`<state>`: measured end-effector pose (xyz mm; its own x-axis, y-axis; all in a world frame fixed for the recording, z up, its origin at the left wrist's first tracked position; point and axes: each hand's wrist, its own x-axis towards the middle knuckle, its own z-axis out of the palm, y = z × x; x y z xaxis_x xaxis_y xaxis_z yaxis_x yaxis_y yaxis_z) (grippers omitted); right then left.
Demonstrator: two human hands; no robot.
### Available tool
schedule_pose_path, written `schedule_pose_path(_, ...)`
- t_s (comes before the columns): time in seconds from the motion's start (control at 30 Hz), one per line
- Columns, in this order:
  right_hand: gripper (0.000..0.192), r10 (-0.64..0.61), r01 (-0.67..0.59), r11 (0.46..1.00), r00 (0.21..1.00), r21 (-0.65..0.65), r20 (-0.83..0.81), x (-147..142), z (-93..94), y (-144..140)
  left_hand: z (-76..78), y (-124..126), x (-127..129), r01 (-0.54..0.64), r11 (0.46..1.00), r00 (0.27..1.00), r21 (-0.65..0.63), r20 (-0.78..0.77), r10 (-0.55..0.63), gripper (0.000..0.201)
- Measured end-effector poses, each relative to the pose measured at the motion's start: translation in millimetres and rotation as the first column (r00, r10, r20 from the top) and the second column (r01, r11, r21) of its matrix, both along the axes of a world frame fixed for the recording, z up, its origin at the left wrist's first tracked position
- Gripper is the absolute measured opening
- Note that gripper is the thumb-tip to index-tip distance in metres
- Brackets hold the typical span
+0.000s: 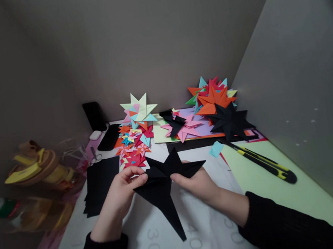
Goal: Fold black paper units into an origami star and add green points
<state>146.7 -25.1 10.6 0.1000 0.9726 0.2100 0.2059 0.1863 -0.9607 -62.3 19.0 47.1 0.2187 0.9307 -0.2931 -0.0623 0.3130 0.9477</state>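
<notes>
Black folded paper star (pixel 163 184), held above the white mat (pixel 160 243), is pinched at its left by the left hand (pixel 118 199) and at its right by the right hand (pixel 199 184). Its underside and the right fingertips are hidden; black sheets (pixel 100 185) lie just left.

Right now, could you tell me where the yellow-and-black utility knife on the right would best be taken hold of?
Probably by the handle's middle, from above: the utility knife lies flat on the pale green sheet, its long body free of the black paper star near its far tip.
</notes>
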Motion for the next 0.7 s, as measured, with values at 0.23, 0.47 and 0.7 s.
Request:
schedule_pose_path(0.23,0.009,-0.049,0.046,0.998,0.997,0.053,0.062,2.0,1.3,-1.0,0.4,-0.4,-3.8,-0.008,0.998,0.998,-0.065,0.065,0.013,0.035)
schedule_pose_path(0.47,0.011,-0.009,-0.015,0.990,0.986,0.144,0.166,3.4,9.7,-0.8,-0.7,-1.2,-2.8,0.034,0.998,0.998,-0.054,0.048,-0.032,0.031)
schedule_pose_path(0.7,0.006,0.004,-0.013,0.997,0.993,0.079,0.116,1.3,4.3,-0.5,-2.5,-1.6,0.3,0.061,0.998,0.998,0.011,0.020,-0.061,0.027)
